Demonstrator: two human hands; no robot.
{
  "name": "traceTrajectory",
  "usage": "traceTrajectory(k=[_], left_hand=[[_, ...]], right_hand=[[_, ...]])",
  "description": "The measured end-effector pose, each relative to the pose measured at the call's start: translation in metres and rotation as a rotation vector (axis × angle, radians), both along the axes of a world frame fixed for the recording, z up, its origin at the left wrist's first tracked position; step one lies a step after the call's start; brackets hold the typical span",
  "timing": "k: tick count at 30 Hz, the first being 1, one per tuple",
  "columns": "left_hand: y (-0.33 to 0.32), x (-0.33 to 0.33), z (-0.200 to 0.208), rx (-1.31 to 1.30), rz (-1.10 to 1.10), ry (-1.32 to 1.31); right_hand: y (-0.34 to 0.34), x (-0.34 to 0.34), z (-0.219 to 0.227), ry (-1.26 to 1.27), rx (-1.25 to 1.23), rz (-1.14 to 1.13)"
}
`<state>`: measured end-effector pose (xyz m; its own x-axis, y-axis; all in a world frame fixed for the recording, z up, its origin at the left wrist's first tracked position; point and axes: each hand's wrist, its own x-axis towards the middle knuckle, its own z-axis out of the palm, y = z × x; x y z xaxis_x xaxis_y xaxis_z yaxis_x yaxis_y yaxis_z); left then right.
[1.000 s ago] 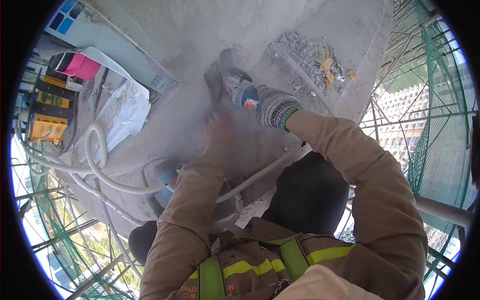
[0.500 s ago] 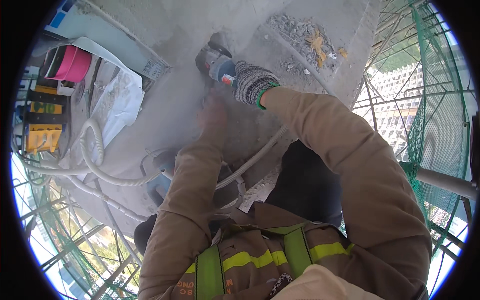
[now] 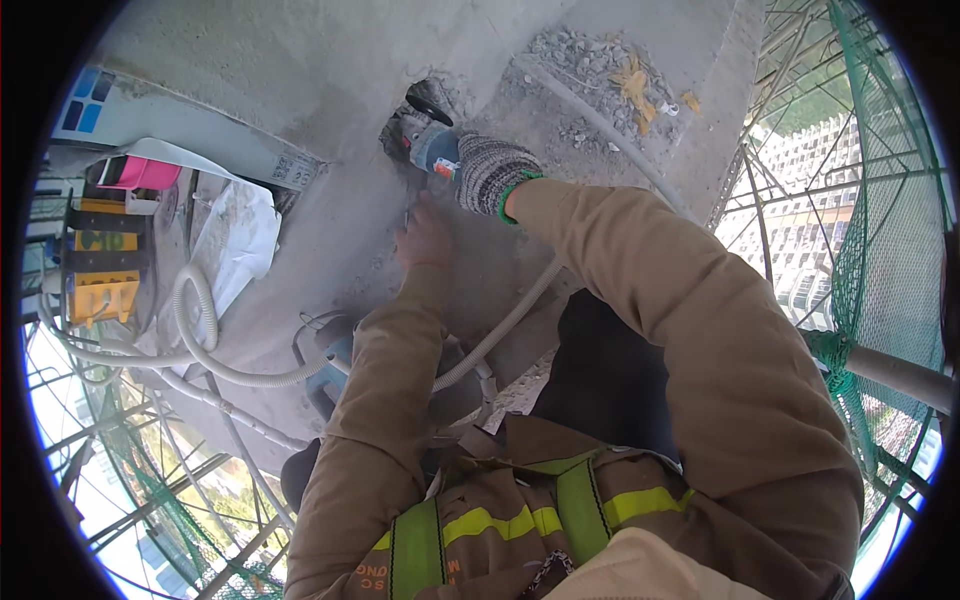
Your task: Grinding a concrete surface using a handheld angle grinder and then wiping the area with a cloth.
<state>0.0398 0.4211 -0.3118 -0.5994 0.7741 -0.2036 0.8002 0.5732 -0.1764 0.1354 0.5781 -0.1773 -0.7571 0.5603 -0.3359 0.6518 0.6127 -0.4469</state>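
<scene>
My right hand [image 3: 493, 170], in a grey knitted glove with a green cuff, grips the blue body of an angle grinder [image 3: 425, 140]. The grinder's disc end sits in a rough hole in the grey concrete slab [image 3: 300, 60]. My left hand [image 3: 425, 238] is bare and dusty. It rests just below the grinder, fingers curled, and I cannot see anything clearly held in it. Both sleeves are tan, above a vest with yellow reflective stripes.
A white corrugated hose [image 3: 200, 340] loops across the slab at left, near a white sheet [image 3: 235, 240], a pink container [image 3: 140, 172] and a yellow tool case [image 3: 100, 270]. Rubble [image 3: 600, 70] lies at top right. Scaffold poles and green netting [image 3: 870, 230] edge a high drop.
Both hands and the grinder have shifted up and left along the slab toward the hole. The thick dust cloud around them has thinned.
</scene>
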Motion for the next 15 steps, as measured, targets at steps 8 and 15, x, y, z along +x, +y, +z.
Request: traceTrajectory(k=[8, 15], left_hand=[[-0.0013, -0.0017, -0.0017, 0.014, -0.016, -0.018], [-0.0009, -0.0015, 0.0005, -0.016, -0.007, -0.025]], right_hand=[[0.0048, -0.0065, -0.002, -0.005, -0.02, -0.015], [0.0033, -0.0102, -0.0007, 0.024, -0.024, -0.053]])
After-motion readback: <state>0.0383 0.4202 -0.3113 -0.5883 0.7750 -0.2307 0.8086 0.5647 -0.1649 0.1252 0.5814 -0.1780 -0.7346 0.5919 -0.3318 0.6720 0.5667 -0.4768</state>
